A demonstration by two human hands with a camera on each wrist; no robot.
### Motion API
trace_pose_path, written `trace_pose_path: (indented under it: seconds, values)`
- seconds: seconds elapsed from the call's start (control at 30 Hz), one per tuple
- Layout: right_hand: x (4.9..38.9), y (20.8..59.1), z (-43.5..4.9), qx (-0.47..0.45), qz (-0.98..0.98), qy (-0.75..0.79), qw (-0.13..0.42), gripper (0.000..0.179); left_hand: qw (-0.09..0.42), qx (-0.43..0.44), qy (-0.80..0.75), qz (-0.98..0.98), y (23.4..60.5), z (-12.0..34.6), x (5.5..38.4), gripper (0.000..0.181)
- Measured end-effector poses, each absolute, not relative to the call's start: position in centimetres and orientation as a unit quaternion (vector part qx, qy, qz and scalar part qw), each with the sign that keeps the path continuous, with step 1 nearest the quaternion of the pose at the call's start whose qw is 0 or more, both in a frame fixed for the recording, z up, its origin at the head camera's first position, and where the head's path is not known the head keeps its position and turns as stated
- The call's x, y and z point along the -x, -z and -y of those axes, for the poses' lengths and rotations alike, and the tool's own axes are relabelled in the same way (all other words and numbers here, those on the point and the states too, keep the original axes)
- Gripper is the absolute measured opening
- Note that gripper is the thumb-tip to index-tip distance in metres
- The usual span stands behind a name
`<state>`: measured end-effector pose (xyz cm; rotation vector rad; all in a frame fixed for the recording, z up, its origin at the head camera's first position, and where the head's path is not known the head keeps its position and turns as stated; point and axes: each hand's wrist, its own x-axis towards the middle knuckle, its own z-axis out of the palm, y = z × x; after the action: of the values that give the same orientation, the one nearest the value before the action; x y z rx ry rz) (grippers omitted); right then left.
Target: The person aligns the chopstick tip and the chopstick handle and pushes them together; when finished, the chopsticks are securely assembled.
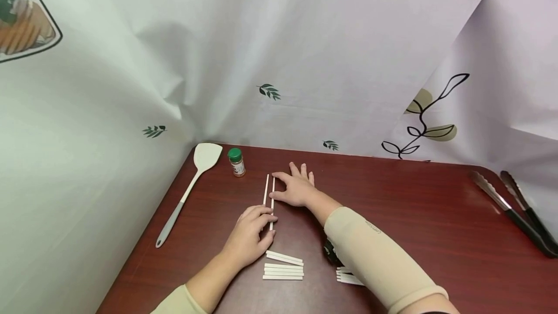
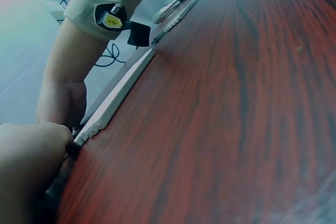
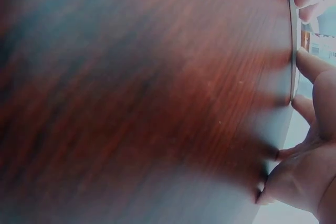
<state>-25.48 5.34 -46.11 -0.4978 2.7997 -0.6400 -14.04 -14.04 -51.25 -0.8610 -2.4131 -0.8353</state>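
Two thin white rows of sticks lie side by side on the table, pointing away from me: a left stick (image 1: 266,190) and a right stick (image 1: 272,185). My right hand (image 1: 296,189) touches the far part of the right stick with thumb and forefinger, its other fingers spread on the table. Nearer to me, my left hand (image 1: 250,234) rests over both rows, its fingertips against the right one. It hides the near part of the left row. In the right wrist view, fingertips of both hands touch one long white edge (image 3: 294,30).
Several short white sticks (image 1: 283,271) lie in front, with another group (image 1: 348,277) partly under the right forearm. A white spatula (image 1: 196,176) and green-capped spice jar (image 1: 237,163) stand at the back left; metal tongs (image 1: 519,212) lie far right. A patterned curtain (image 1: 305,62) borders the table.
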Motion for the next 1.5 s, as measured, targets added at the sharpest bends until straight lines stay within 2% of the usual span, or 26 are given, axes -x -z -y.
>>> trace_pose_path:
  seconds: [0.3, 0.5, 0.67, 0.87, 1.23, 1.5]
  values:
    - [25.6, 45.7, -7.1, 0.183, -0.928, 0.298, 0.129, 0.065, 0.218, 0.306, 0.309, 0.874, 51.4, 13.7, 13.8, 0.033]
    - [25.0, 44.5, -9.6, 0.213, -0.902, 0.337, 0.167, 0.062, 0.222, 0.313, 0.319, 0.867, 51.3, 13.8, 13.9, 0.033]
    - [23.1, 43.7, -12.5, 0.236, -0.889, 0.341, 0.197, 0.059, 0.223, 0.329, 0.320, 0.860, 51.2, 13.7, 13.9, 0.030]
    - [19.8, 44.6, -16.2, 0.257, -0.886, 0.330, 0.199, 0.061, 0.244, 0.370, 0.309, 0.842, 51.0, 13.2, 13.2, 0.027]
    - [14.9, 46.2, -20.3, 0.245, -0.867, 0.402, 0.162, 0.046, 0.242, 0.435, 0.315, 0.808, 50.7, 11.8, 11.5, 0.023]
    - [12.5, 48.2, -22.2, 0.236, -0.859, 0.449, 0.071, 0.029, 0.223, 0.459, 0.322, 0.797, 50.6, 10.9, 10.7, 0.022]
